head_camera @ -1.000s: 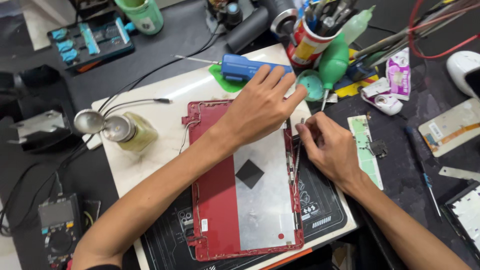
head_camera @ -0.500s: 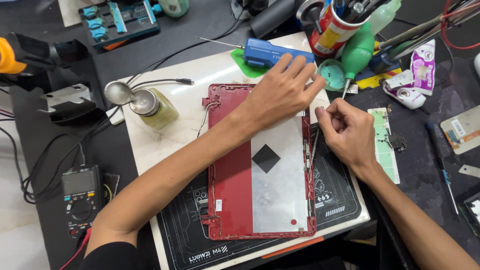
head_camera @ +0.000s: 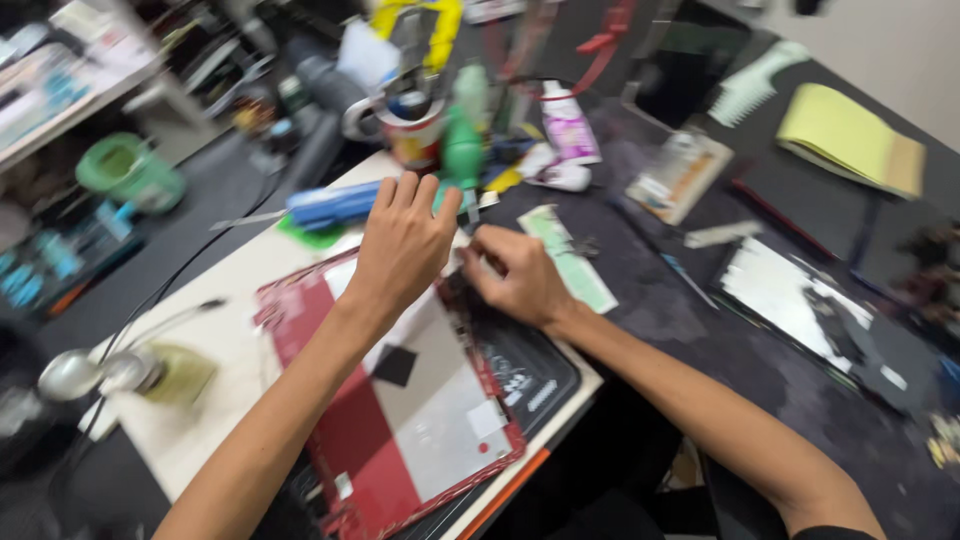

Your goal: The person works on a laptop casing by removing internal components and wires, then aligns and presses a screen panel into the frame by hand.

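Noted left hand (head_camera: 405, 240) palm down, fingers out straight and only slightly spread, pressed onto the top edge of the red laptop shell (head_camera: 330, 440). Noted right hand (head_camera: 515, 275) just beside it at the shell's upper right corner, fingers curled in toward the thumb. Could not tell through the motion blur whether anything was pinched there.

Found the shell lying flat, inner face up, with a silvery sheet and a small black square (head_camera: 395, 365) on it. Saw it resting partly on a black work mat (head_camera: 530, 375) and partly on a pale board (head_camera: 225, 300), near the front edge of the dark surface (head_camera: 650, 300).

Logged further out: a blue powered screwdriver (head_camera: 335, 203) just past the left fingertips, a green squeeze bottle (head_camera: 462, 150), a tin of tools (head_camera: 412, 135), and a pale green circuit strip (head_camera: 565, 257) right of the right hand. Also logged a yellow pad (head_camera: 850, 135) well apart at the far right.

Judged the step as work at the shell's corner seam, with the left hand as the brace. Judged that a further move there would call for firm downward hold and fine fingertip control.
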